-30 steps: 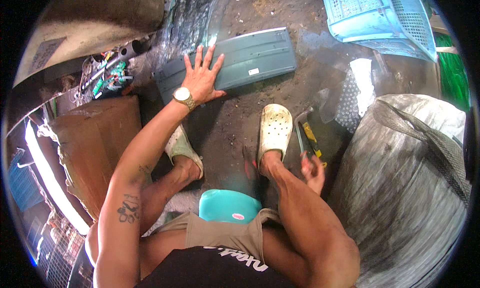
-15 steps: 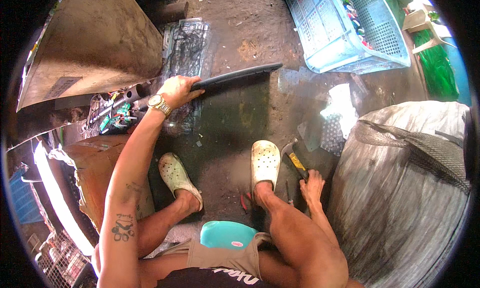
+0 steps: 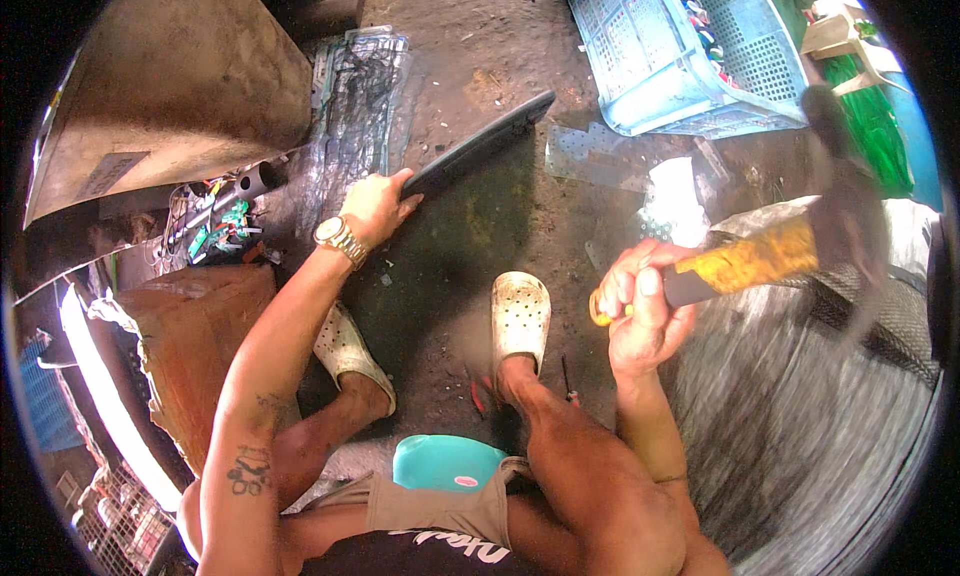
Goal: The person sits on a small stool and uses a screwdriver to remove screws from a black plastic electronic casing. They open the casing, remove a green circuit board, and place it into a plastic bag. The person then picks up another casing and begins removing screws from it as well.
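Observation:
My left hand (image 3: 380,212) is closed on the near end of a thin dark flat panel (image 3: 480,140), which stands on its edge and slants away to the right. What kind of panel it is cannot be made out. Raised on the right, my right hand (image 3: 648,314) is wrapped round the grip of a hammer (image 3: 752,260) with a yellow and black handle. The hammer's head, smeared by motion, points to the right over a big sack (image 3: 800,426). A red-handled tool (image 3: 478,398) and a thin screwdriver-like tool (image 3: 568,381) lie on the ground by my right shoe.
A blue plastic crate (image 3: 640,56) holding small colourful items stands far right. At left are a large brown box (image 3: 190,86), a torn cardboard box (image 3: 210,326) and a pile of wires and green pieces (image 3: 225,231). Clear plastic sheets (image 3: 360,106) lie beyond. A turquoise seat (image 3: 450,462) is beneath me.
My right hand has lifted the hammer from the ground up to the right. My left hand has come slightly nearer, and the panel's far end now tilts further up and away.

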